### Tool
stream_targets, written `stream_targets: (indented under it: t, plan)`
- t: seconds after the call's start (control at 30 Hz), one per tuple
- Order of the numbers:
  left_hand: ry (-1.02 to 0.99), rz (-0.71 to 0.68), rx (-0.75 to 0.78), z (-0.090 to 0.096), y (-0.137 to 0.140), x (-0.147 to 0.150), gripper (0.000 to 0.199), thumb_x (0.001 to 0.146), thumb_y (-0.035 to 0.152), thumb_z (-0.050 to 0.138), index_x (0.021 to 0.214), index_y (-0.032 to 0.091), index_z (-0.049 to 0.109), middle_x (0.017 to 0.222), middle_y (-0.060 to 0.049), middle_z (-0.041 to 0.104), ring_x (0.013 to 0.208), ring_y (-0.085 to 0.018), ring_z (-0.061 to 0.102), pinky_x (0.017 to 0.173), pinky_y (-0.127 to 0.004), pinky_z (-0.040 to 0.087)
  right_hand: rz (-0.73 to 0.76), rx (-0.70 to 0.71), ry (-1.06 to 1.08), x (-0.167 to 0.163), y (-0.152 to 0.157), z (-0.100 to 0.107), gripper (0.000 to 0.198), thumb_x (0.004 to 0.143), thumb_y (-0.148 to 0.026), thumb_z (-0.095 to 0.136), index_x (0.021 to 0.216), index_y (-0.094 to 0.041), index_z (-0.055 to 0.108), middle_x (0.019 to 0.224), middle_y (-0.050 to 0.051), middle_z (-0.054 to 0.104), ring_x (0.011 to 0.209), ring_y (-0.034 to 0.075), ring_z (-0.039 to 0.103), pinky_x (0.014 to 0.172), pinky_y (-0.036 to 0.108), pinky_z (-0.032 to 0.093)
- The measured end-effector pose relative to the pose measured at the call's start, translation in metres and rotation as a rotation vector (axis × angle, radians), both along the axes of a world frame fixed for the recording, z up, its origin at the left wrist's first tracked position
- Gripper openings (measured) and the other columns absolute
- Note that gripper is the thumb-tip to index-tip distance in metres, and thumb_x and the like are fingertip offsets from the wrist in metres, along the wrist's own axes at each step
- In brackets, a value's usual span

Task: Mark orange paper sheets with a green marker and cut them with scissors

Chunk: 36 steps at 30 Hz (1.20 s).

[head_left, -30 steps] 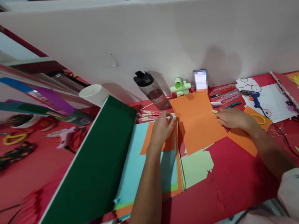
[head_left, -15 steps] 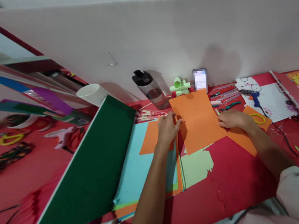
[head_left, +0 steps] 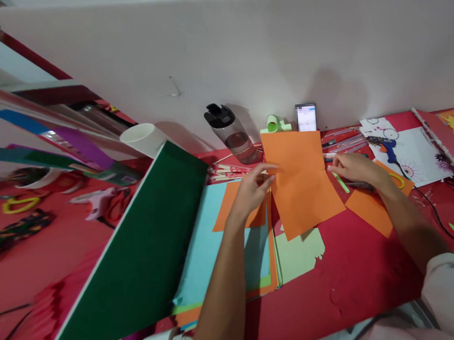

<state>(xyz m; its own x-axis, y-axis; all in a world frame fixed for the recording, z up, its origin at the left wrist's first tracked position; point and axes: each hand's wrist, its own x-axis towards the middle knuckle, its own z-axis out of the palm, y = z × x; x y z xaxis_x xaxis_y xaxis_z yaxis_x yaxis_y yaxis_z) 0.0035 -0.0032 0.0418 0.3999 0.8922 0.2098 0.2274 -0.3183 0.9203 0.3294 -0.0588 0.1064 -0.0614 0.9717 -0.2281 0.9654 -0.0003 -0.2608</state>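
A creased orange sheet of paper (head_left: 304, 185) stands partly lifted in the middle of the red table. At its left edge is my left hand (head_left: 250, 191), fingers apart, with one fingertip over the paper's edge. My right hand (head_left: 353, 169) hovers by the right edge with fingers loosely bent, and nothing shows in them. Under the right hand lie scissors with yellow handles (head_left: 397, 180) and a thin light green strip (head_left: 341, 183). A smaller orange piece (head_left: 369, 209) is below them. Beneath the sheet's lower edge is a pale green paper with a ragged side (head_left: 299, 255).
A stack of coloured paper (head_left: 202, 265) lies left of the sheet, beside a propped green board (head_left: 132, 259). Behind stand a water bottle (head_left: 234, 136), rolled green paper tubes (head_left: 273, 124) and a phone (head_left: 306, 117). A blue glue gun (head_left: 389, 149) with its cord is at right.
The orange sheet's top has shifted slightly right and its fold has become more upright. My left fingers have spread apart. My right hand has moved slightly up, uncovering the green strip.
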Motion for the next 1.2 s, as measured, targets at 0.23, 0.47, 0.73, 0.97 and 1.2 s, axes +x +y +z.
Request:
stream_targets:
  t: [0.23,0.47,0.73,0.97,1.2]
  plan:
    - [-0.192,0.016,-0.101,0.019,-0.002,-0.030,0.033,0.084,0.049,0.084,0.108,0.027,0.080,0.112,-0.008,0.075,0.085,-0.020,0.068,0.072,-0.033,0.058,0.031,-0.063,0.987,-0.004,0.013,-0.027,0.054,0.086,-0.056,0.079,0.124,-0.020,0.066,0.099,0.007,0.075,0.082,0.020,0.070,0.067,0.028,0.052]
    - [-0.196,-0.006,-0.129,0.017,-0.002,-0.034,0.035,0.086,0.049,0.083,0.113,0.028,0.081,0.128,-0.011,0.076,0.113,-0.028,0.070,0.094,-0.039,0.060,-0.113,-0.180,1.394,-0.024,0.007,-0.035,0.065,0.065,-0.054,0.097,0.113,-0.020,0.070,0.096,0.005,0.077,0.072,0.016,0.070,0.058,0.025,0.054]
    - [-0.330,0.019,-0.222,0.022,-0.004,-0.036,0.076,0.085,0.082,0.067,0.142,0.031,0.065,0.127,-0.012,0.076,0.121,-0.034,0.072,0.093,-0.045,0.063,-0.139,0.185,1.039,-0.022,0.000,-0.019,0.039,0.082,-0.059,0.083,0.081,-0.022,0.071,0.066,0.002,0.068,0.056,0.017,0.060,0.050,0.031,0.050]
    - [-0.397,0.096,-0.139,0.014,-0.012,-0.039,0.119,0.068,0.112,0.028,0.144,0.027,0.063,0.126,-0.019,0.074,0.131,-0.043,0.065,0.095,-0.055,0.060,-0.470,0.588,1.173,-0.023,0.009,-0.021,0.058,0.076,-0.077,0.080,0.072,-0.026,0.053,0.050,-0.006,0.040,0.041,0.010,0.032,0.036,0.027,0.030]
    - [-0.391,-0.175,-0.271,-0.010,-0.005,-0.032,0.104,0.050,0.098,0.076,0.133,0.036,0.067,0.129,-0.015,0.074,0.123,-0.040,0.071,0.096,-0.057,0.062,-0.548,0.651,1.263,-0.025,0.024,-0.034,0.056,0.078,-0.079,0.073,0.095,-0.028,0.057,0.070,-0.005,0.057,0.041,0.007,0.031,0.036,0.025,0.027]
